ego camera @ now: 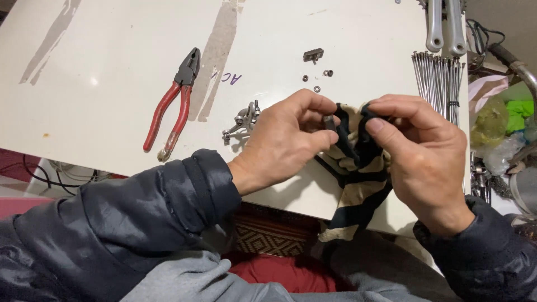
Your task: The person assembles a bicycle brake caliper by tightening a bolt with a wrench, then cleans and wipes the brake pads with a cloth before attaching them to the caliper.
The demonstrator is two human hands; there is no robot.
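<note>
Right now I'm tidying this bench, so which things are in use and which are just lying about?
In use:
left hand pinching a small dark part
right hand gripping the striped rag

Lying about:
red-handled pliers
metal brake caliper
small nuts and washers
bundle of spokes
crank arms

Both arms in dark navy, slightly shiny padded jacket sleeves, stitched seams, elastic-gathered cuffs at the wrists. Bare left hand and right hand, no gloves, apparently no rings. Grey fleecy garment at the lap, possibly a hoodie hem.
</note>
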